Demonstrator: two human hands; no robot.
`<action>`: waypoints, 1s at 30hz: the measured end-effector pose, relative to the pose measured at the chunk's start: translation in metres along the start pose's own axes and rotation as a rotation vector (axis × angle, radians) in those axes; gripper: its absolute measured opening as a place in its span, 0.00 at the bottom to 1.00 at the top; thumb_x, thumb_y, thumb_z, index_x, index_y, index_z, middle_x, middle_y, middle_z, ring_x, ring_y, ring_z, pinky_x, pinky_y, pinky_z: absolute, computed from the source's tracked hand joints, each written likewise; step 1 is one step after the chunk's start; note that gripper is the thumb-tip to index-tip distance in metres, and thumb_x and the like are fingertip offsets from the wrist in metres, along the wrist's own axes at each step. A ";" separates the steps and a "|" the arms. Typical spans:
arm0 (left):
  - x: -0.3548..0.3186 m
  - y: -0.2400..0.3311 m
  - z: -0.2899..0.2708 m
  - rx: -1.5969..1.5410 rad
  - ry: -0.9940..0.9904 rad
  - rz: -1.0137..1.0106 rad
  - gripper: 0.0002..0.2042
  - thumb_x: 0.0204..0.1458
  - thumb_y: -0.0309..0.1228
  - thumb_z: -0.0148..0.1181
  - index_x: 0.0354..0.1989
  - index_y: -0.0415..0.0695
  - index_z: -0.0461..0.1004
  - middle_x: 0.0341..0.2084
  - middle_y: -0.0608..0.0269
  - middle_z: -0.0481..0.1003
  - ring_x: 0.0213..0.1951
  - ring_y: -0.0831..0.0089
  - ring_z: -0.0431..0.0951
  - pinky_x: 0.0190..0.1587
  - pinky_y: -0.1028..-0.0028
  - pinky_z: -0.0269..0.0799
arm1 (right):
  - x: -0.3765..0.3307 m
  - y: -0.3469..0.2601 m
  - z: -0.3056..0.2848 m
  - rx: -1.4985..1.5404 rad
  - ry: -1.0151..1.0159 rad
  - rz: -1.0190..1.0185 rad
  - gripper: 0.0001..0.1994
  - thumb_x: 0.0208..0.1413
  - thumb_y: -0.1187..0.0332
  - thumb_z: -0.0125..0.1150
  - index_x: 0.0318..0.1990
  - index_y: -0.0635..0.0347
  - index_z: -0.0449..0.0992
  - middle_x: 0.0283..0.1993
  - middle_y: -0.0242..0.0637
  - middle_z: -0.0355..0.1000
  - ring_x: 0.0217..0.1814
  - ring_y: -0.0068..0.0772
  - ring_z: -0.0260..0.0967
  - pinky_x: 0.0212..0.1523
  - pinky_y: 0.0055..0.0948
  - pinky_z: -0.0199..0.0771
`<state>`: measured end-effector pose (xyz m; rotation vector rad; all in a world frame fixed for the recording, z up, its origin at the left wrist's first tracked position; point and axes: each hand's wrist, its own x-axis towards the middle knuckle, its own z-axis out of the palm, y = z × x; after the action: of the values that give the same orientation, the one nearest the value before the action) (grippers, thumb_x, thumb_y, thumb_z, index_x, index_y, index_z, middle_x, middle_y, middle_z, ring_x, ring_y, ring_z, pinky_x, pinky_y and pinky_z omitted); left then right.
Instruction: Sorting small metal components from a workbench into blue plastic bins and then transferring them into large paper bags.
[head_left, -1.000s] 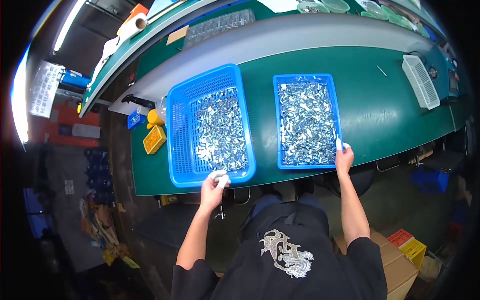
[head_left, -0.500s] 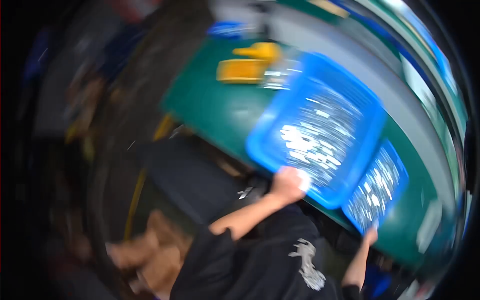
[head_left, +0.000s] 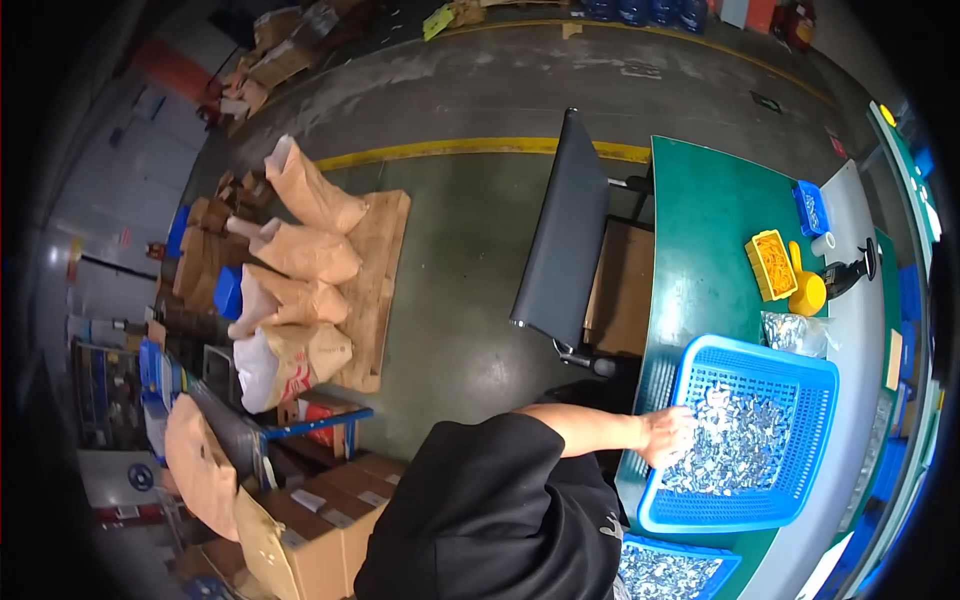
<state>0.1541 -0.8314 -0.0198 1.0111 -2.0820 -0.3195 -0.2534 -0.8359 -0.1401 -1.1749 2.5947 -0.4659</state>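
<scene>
My left hand [head_left: 665, 437] is closed over the near rim of a large blue plastic basket [head_left: 815, 440], with the thumb side toward the contents. Inside lie many small shiny metal pieces [head_left: 740, 440]. The basket rests on a green-topped workbench [head_left: 700, 220]. A smaller blue tray [head_left: 690, 552], also filled with shiny pieces, sits beside it at the lower edge, partly cut off by my body. My right hand is out of sight. A clear plastic bag of small parts [head_left: 795, 333] touches the basket's far-left end.
Along the bench stand a yellow bin [head_left: 770, 266] of orange pieces, a yellow scoop [head_left: 807, 293], a black spray bottle [head_left: 850, 272] and a small blue box [head_left: 810, 208]. A dark chair [head_left: 568, 230] is by the bench. Brown paper sacks [head_left: 305, 250] lie on a wooden pallet [head_left: 385, 270].
My view has swung left, showing the chair, floor and sacks. My right hand, earlier at the smaller tray, has left the picture. My left hand stays at the basket's rim.
</scene>
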 end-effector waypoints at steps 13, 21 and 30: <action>-0.004 0.014 -0.011 0.286 -0.228 -0.157 0.08 0.37 0.35 0.52 0.21 0.44 0.73 0.21 0.57 0.72 0.31 0.61 0.72 0.39 0.64 0.65 | -0.101 0.190 -0.096 0.126 0.172 0.419 0.29 0.55 0.46 0.44 0.46 0.66 0.72 0.43 0.54 0.71 0.41 0.51 0.70 0.43 0.42 0.69; 0.034 0.031 -0.026 0.460 -0.436 -0.132 0.08 0.38 0.35 0.51 0.20 0.49 0.77 0.18 0.59 0.74 0.24 0.59 0.73 0.27 0.64 0.68 | -0.130 0.223 -0.086 0.305 0.266 0.401 0.17 0.54 0.63 0.44 0.21 0.68 0.68 0.18 0.41 0.67 0.22 0.37 0.63 0.24 0.40 0.62; 0.012 0.008 -0.002 0.389 -0.269 0.045 0.11 0.51 0.34 0.49 0.28 0.41 0.75 0.25 0.54 0.73 0.31 0.54 0.69 0.41 0.60 0.62 | -0.208 0.144 -0.109 0.273 0.214 0.545 0.18 0.50 0.59 0.55 0.43 0.62 0.66 0.40 0.52 0.68 0.45 0.55 0.65 0.44 0.45 0.65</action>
<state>0.1468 -0.8352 -0.0073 1.1957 -2.4693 -0.0246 -0.2562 -0.5678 -0.0757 -0.3220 2.7571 -0.8154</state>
